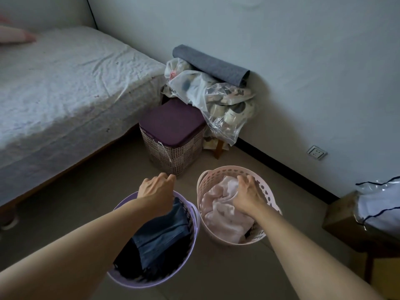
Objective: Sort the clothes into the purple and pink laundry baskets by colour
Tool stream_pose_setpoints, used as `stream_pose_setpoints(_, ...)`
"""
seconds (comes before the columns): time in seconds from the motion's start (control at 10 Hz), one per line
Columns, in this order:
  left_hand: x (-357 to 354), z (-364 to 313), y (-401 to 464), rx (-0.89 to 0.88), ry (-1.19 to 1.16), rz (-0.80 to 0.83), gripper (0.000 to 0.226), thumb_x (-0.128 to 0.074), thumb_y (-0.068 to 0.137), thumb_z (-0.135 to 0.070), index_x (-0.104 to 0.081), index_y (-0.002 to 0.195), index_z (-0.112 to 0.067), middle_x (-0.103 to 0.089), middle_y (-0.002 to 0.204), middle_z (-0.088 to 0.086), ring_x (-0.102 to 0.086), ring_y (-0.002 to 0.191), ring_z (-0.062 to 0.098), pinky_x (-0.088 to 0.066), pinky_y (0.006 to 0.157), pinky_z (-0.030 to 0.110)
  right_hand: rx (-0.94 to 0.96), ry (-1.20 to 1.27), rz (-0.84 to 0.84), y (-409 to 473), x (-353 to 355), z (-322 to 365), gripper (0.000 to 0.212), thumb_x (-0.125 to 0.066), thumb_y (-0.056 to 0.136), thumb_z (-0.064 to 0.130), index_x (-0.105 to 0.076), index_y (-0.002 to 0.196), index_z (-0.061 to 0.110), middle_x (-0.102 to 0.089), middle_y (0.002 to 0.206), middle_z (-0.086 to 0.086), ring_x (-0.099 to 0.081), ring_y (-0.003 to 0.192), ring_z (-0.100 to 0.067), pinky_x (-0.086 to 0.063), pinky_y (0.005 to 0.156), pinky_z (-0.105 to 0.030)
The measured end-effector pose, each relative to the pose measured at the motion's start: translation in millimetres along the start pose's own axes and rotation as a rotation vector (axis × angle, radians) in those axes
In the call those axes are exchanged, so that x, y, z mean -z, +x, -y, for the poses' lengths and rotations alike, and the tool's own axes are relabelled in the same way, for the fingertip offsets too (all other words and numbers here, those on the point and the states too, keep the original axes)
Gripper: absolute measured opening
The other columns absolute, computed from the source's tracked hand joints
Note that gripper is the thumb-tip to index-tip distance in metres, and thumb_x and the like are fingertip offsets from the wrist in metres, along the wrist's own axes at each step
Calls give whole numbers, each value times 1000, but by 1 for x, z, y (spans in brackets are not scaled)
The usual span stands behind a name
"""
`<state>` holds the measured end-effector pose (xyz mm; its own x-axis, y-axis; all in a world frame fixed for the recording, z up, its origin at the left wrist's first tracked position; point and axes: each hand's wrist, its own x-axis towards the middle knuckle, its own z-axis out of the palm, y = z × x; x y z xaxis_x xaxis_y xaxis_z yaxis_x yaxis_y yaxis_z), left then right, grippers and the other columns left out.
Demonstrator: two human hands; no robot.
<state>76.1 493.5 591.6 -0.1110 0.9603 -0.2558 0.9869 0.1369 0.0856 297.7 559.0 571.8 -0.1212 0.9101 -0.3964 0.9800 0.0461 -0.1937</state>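
Observation:
The purple basket (191,245) stands on the floor at lower centre with dark blue denim clothes (161,234) inside. My left hand (157,191) reaches over its far rim with the fingers curled down around that rim. To its right the pink basket (202,185) holds pale pink and white clothes (223,215). My right hand (249,197) is inside the pink basket near the far wall. Its fingers curl into the pale clothes and the thumb lies on the fabric.
A woven hamper with a purple lid (173,128) stands just beyond the baskets. A bed (65,83) fills the left. Plastic bags (216,100) and a rolled grey mat (212,63) are piled against the wall. A wooden stool (342,215) stands at right.

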Motion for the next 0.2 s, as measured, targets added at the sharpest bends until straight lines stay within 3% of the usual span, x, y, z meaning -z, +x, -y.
stream_pose_setpoints(0.2, 8, 10, -14, 59, -15, 2, 45, -53, 88, -25, -43, 132, -19, -51, 126, 3, -53, 114, 22, -37, 95, 33, 86, -34, 21, -13, 4, 22, 63, -55, 90, 27, -25, 144, 14, -18, 150, -13, -28, 136, -31, -33, 105, -40)
